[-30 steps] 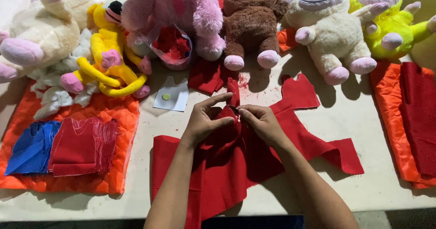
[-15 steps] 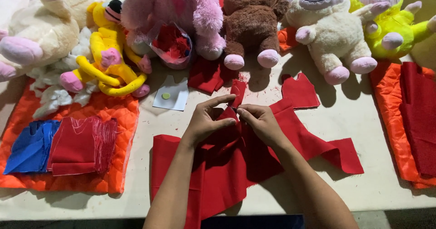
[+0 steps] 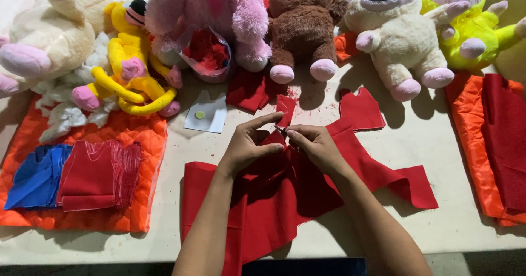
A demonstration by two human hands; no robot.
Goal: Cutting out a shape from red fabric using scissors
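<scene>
A large piece of red felt [image 3: 274, 199] lies on the table in front of me, cut into an uneven shape. My left hand [image 3: 246, 144] and my right hand [image 3: 315, 144] meet over its upper middle and pinch the felt between finger and thumb. A narrow red strip [image 3: 285, 109] rises from the spot between my fingertips. A small dark thing shows at the right fingertips; I cannot tell what it is.
Plush toys line the back: cream [image 3: 44, 35], yellow [image 3: 129, 62], pink [image 3: 219, 13], brown [image 3: 304, 24], cream-white [image 3: 400, 35], lime [image 3: 471, 24]. Left, an orange quilted pad [image 3: 126, 139] carries blue and red cloth. Right, orange padding [image 3: 471, 122] under dark red cloth. A white card [image 3: 205, 114].
The red strip between my fingertips stands a little higher than a second ago. My hands have stayed at the same spot on the felt.
</scene>
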